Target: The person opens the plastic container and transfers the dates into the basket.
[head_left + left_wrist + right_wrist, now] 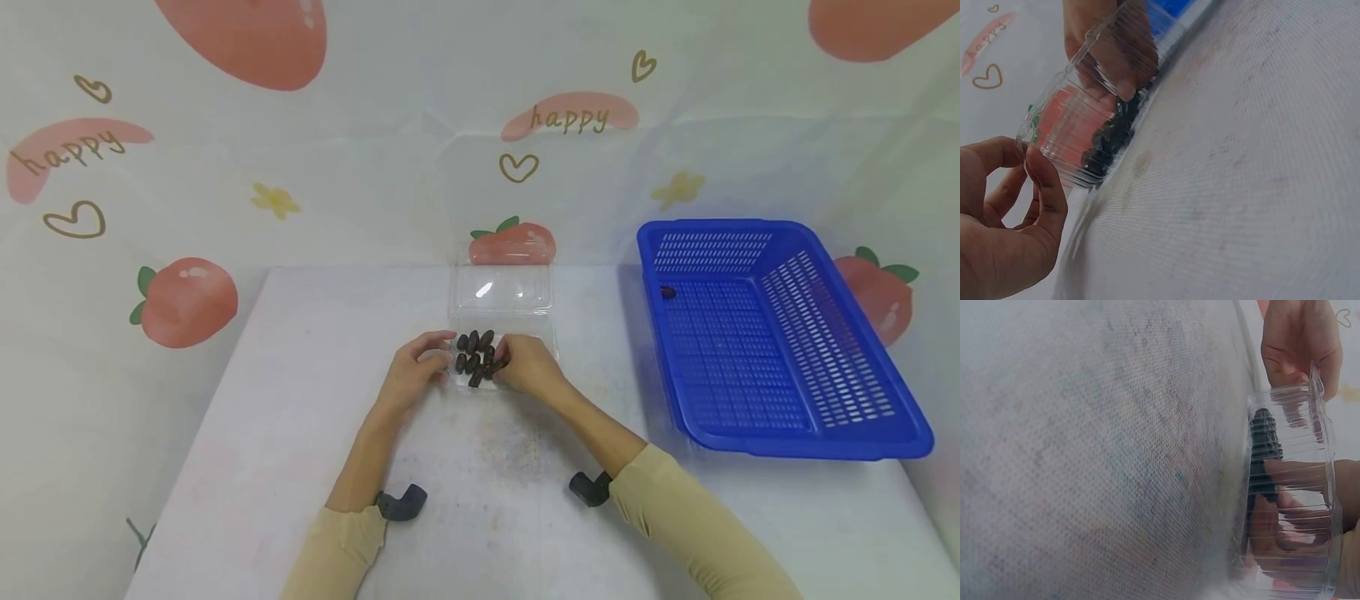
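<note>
A clear plastic clamshell box [555,333] lies with its lid [506,292] raised at the back, and several dark brown dates [473,342] sit in rows in its base. At the left wall, my left hand [408,372] pinches the box rim between thumb and fingertips, plain in the left wrist view. My right hand [534,367] reaches down inside the box on its right side. Between its thumb and fingers it pinches a date [1263,484], seen through the ribbed wall in the right wrist view.
To the right stands a blue plastic basket [802,446] with slotted walls, and a single date [667,292] lies in it near the left wall. A printed cloth [375,200] hangs behind the white table [300,375].
</note>
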### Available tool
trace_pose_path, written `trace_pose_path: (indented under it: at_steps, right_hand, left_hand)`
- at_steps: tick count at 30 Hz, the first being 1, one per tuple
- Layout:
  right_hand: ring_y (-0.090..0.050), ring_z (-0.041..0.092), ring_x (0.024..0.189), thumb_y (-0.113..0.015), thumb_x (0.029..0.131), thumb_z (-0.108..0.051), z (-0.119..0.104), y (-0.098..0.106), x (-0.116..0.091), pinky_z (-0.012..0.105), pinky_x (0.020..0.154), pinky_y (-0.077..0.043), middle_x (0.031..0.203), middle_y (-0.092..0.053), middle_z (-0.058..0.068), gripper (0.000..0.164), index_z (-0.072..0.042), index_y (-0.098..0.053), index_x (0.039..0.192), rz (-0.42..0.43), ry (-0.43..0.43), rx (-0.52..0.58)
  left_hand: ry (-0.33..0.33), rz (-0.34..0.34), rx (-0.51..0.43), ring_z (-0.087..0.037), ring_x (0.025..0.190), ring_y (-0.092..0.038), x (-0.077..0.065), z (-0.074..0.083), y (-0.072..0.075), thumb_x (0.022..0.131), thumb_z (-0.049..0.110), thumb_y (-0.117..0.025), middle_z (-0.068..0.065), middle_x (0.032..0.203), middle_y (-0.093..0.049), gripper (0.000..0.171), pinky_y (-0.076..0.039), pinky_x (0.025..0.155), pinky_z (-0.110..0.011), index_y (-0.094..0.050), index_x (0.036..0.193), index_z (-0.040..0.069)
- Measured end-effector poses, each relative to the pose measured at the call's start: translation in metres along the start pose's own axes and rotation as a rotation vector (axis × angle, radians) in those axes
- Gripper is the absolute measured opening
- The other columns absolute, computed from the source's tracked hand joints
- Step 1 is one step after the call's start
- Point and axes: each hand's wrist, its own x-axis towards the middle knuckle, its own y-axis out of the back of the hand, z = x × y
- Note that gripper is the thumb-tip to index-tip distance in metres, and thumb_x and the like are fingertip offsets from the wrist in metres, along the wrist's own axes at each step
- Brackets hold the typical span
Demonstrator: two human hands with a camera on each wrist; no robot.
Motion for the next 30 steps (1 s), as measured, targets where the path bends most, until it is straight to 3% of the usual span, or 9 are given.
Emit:
trace_pose_path:
  at_steps: [7,16,24,30]
  right_hand:
    - [-0.059,0.016,0.075,-0.080,0.074,-0.007,-0.001,0.004,-0.003,0.029,0.069,-0.050,0.081,-0.067,0.001,0.019,-0.009,-0.074,0.092,0.002,0.012,0.030]
    - [-0.055,0.013,0.073,-0.079,0.080,-0.009,-0.002,0.012,-0.009,0.026,0.065,-0.046,0.077,-0.063,-0.002,0.015,-0.011,-0.075,0.094,0.021,0.076,0.103]
    - [-0.062,0.016,0.085,-0.079,0.083,-0.016,-0.009,0.028,-0.015,0.029,0.072,-0.050,0.086,-0.064,-0.002,0.014,-0.016,-0.073,0.096,0.009,0.062,0.152]
    - [-0.066,0.018,0.090,-0.078,0.084,-0.016,-0.008,0.043,-0.022,0.031,0.074,-0.055,0.094,-0.067,0.001,0.017,-0.014,-0.074,0.101,-0.016,0.142,0.264]
  left_hand:
    - [-0.006,0.015,0.012,-0.017,0.086,-0.056,0.013,-0.021,0.003,0.091,0.001,-0.061,-0.013,0.124,-0.052,0.042,-0.054,0.071,-0.027,-0.061,0.133,0.007]
    - [-0.023,0.033,0.024,-0.017,0.086,-0.057,0.011,-0.020,0.000,0.090,0.003,-0.063,-0.014,0.121,-0.054,0.039,-0.054,0.068,-0.024,-0.064,0.129,0.009]
    - [-0.024,0.044,0.028,-0.018,0.086,-0.058,0.012,-0.022,0.002,0.090,0.003,-0.063,-0.012,0.120,-0.055,0.040,-0.055,0.068,-0.025,-0.065,0.129,0.009]
    - [-0.026,0.048,0.049,-0.018,0.084,-0.057,0.012,-0.022,0.001,0.089,0.003,-0.062,-0.012,0.120,-0.055,0.040,-0.055,0.068,-0.025,-0.064,0.129,0.010]
